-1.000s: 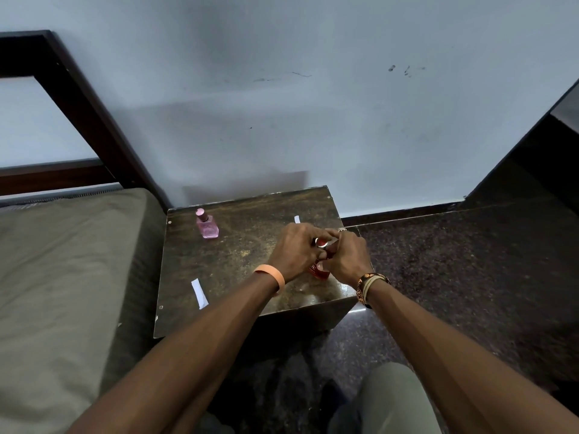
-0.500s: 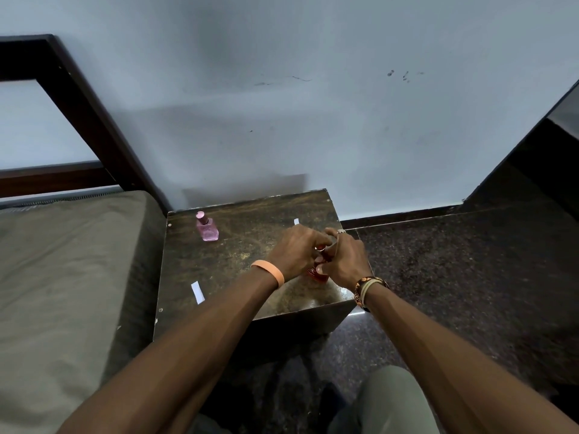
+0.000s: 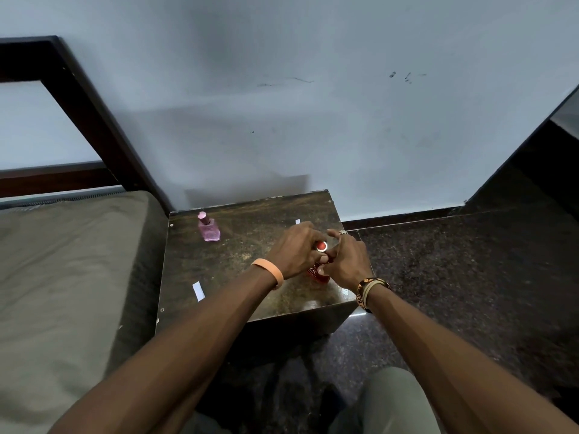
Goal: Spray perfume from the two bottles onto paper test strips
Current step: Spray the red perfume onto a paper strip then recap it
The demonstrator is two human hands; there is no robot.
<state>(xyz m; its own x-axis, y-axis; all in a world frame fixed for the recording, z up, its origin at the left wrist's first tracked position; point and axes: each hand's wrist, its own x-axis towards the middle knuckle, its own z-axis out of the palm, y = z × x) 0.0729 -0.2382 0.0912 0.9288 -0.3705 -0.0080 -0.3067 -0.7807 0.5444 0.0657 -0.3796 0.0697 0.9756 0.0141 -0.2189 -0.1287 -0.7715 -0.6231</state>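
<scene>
A red perfume bottle (image 3: 320, 275) stands near the front right of the small dark table (image 3: 250, 255), mostly hidden between my hands. My right hand (image 3: 346, 261) grips its body, thumb on the glass. My left hand (image 3: 294, 252) pinches its round red cap with a silver rim (image 3: 321, 246) just above the bottle, the cap's end tilted toward the camera. A pink perfume bottle (image 3: 208, 228) with its cap on stands at the table's back left. One white paper strip (image 3: 198, 291) lies at the front left. The tip of another strip (image 3: 297, 221) shows behind my left hand.
A bed with an olive mattress (image 3: 69, 277) and a dark wooden frame (image 3: 94, 120) adjoins the table's left side. The pale wall is right behind the table. Dark speckled floor (image 3: 470, 277) spreads to the right, and my knee (image 3: 391, 402) is below.
My hands have drawn slightly apart at the bottle's top. The cap in my left hand has tilted, so its red end now faces the camera.
</scene>
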